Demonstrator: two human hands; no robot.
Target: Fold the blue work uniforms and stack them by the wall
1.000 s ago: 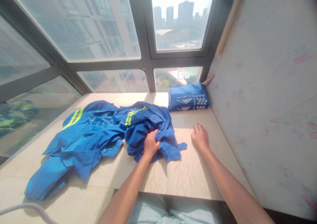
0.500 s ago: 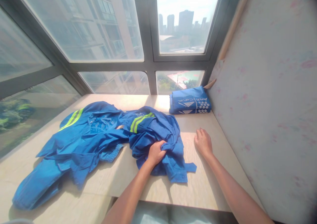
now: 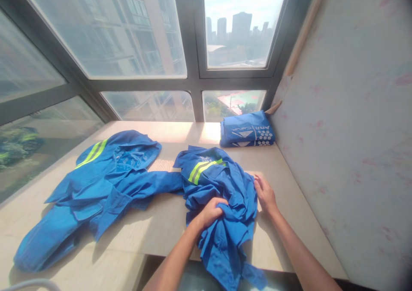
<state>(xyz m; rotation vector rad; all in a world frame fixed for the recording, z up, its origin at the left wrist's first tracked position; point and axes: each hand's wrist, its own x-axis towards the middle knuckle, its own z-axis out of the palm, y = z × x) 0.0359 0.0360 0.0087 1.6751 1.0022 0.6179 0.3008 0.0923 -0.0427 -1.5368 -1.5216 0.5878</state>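
Note:
A crumpled blue garment (image 3: pixel 238 188) with a yellow-green and grey stripe lies at the table's middle right, its lower part hanging over the front edge. My left hand (image 3: pixel 213 211) is closed on a bunch of its cloth. At the garment's right side, my right hand (image 3: pixel 264 192) has its fingers against the cloth; whether they pinch it I cannot tell. A second blue garment (image 3: pixel 93 192) with a similar stripe is spread out on the left, and one of its sleeves reaches the crumpled one.
A folded blue bundle (image 3: pixel 246 130) with white print sits at the back right of the pale wooden table (image 3: pixel 170 235). Windows stand behind and left, a patterned wall (image 3: pixel 347 153) on the right. A pale curved object (image 3: pixel 35 283) shows at the bottom left.
My left hand has moved right and nearer, dragging the crumpled garment with it, away from the left garment. My right hand now touches the cloth; before, it was apart from it.

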